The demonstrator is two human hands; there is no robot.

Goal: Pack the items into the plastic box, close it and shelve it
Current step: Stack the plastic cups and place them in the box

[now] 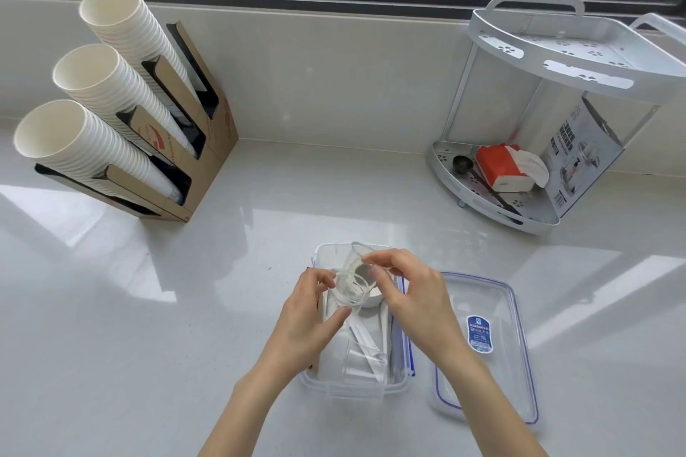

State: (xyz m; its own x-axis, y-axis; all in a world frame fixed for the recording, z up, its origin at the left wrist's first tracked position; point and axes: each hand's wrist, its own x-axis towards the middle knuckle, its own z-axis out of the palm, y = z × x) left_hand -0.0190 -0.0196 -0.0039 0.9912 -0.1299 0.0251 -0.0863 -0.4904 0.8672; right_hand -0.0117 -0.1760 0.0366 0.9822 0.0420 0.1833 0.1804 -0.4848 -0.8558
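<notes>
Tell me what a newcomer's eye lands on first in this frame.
Both hands, left hand and right hand, meet over the open plastic box at bottom centre, holding clear cups. Its lid lies to the right. Far left, three slanted stacks of paper cups fill a cardboard holder.

1. The clear plastic box (393, 384) sits open near the front edge of the white counter (148, 308), long side running front to back.
2. Its clear lid (486, 349), blue-rimmed with a blue label, lies flat on the counter just right of the box.
3. Clear cups (350, 287) are held over the box; a white bowl (367, 299) and other clear pieces lie inside.
</notes>
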